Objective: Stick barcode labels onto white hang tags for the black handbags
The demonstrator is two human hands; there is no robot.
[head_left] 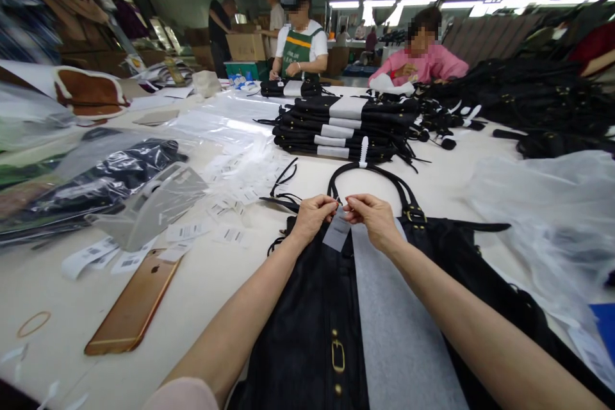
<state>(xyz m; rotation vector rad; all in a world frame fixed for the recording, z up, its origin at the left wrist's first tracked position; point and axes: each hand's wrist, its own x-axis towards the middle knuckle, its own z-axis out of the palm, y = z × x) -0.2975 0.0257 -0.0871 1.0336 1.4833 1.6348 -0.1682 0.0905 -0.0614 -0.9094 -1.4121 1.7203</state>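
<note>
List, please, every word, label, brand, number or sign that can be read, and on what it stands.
No word or number can be read clearly.
Phone: a small logo, seemingly an apple; no readable lettering.
Green apron: light lettering, too blurred.
Paper labels: printed lines, too small.
Grey tag at the left hand and right hand: any print too blurred.

My left hand [314, 219] and right hand [375, 218] pinch at the upper end of a grey tag [337, 235] above the black bag [302, 327] near me. Farther off, black bundles [307, 125] are stacked; a gold phone [134, 301] lies left, by printed labels [186, 232].
</note>
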